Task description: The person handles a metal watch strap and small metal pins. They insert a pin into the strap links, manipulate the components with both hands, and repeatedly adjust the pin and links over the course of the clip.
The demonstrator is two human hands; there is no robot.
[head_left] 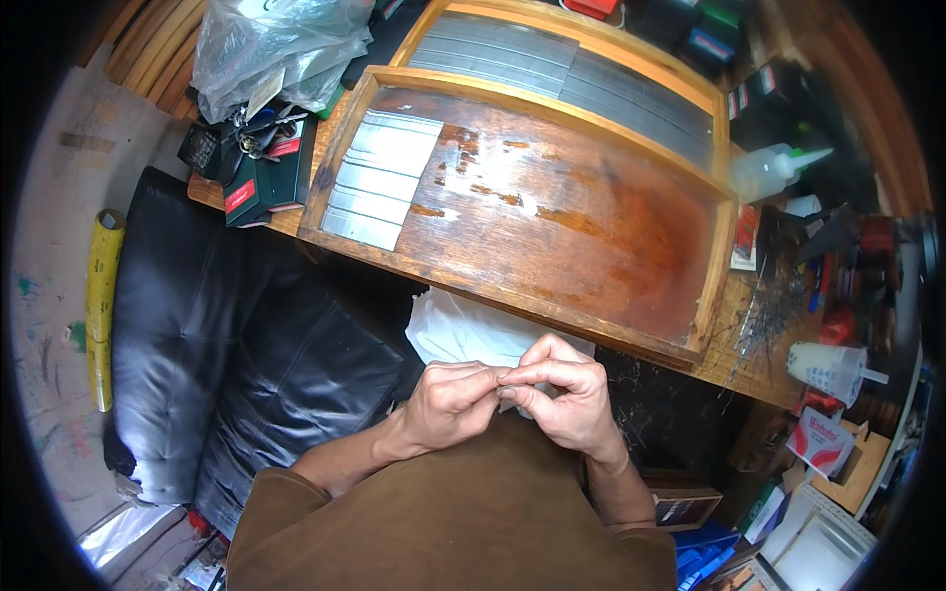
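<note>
Close to my body, my left hand [451, 399] and my right hand [564, 394] meet, their thumbs and forefingers pinched together. Whatever sits between the fingertips is too small to make out. Beyond them lies a shallow wooden tray [591, 333] with a worn, stained brown bottom. Several flat silvery metal strips [382, 179] are laid side by side at its left end. Behind it, a second wooden-framed tray [724, 113] holds rows of grey strips [493, 54]. A white cloth or bag [463, 330] shows just past my hands, below the tray's front edge.
At left stand a black padded seat [266, 345] and a yellow roll [103, 305]. A clear plastic bag [281, 49], keys [256, 138] and dark boxes [258, 192] crowd the bench's left end. On the right are a squeeze bottle [774, 169], a lidded cup [828, 369] and thin wire-like scraps [759, 320].
</note>
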